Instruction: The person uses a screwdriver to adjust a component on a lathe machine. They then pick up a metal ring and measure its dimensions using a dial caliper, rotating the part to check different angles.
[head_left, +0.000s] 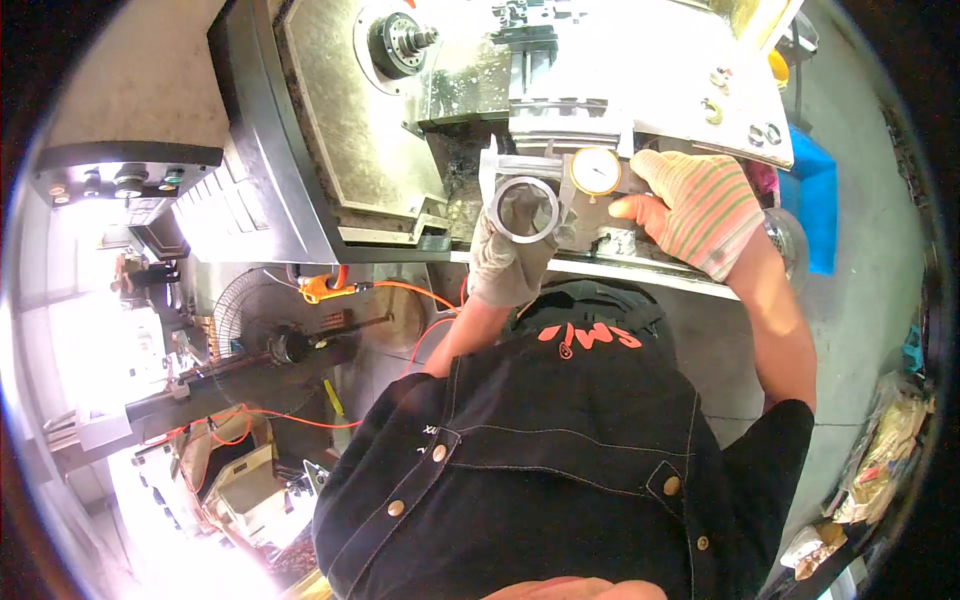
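Observation:
My left hand [505,268], in a grey work glove, has its fingers wrapped round a smooth metal ring [524,238] and holds it up. A dial caliper [596,172] with a round, yellow-rimmed dial lies across the far side of the ring. Its jaws reach past the ring's left and right sides; whether both touch the metal I cannot tell. My right hand [702,208], in a striped glove, is closed at the caliper's right end, with thumb and forefinger near the dial. The folded fingers hide part of the caliper's beam.
A lathe with a spindle [405,42] stands ahead at the left, its control panel [130,183] beyond. Several small metal rings [712,110] lie on the bright surface at the far right. A blue bin [815,205] stands beside it. An orange air gun [325,289] hangs at the left.

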